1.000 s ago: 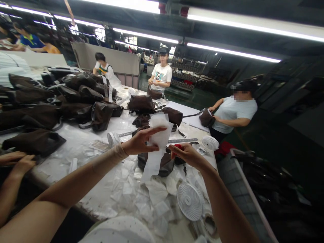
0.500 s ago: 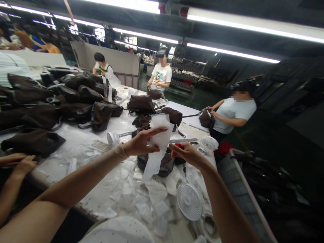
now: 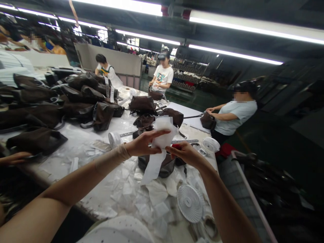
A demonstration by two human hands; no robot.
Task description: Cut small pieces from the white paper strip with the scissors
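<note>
My left hand holds a stack of thin white sheets upright between thumb and fingers, over the table. A white strip hangs below the stack. Close against the right side of the sheets, my right hand is closed round a small red-handled tool; its blades are too small to make out. Behind and under both hands lies a dark brown bag with a strap. Scraps of white sheet cover the near tabletop.
Dark bags are heaped at the left. Small white fans stand at left, right and near front. A bin adjoins the right edge. Several people work around, one hand at far left.
My right hand with the red tool has moved slightly left, up against the sheets. At far left, a co-worker's hands have shifted, and only one shows now. The view has moved slightly.
</note>
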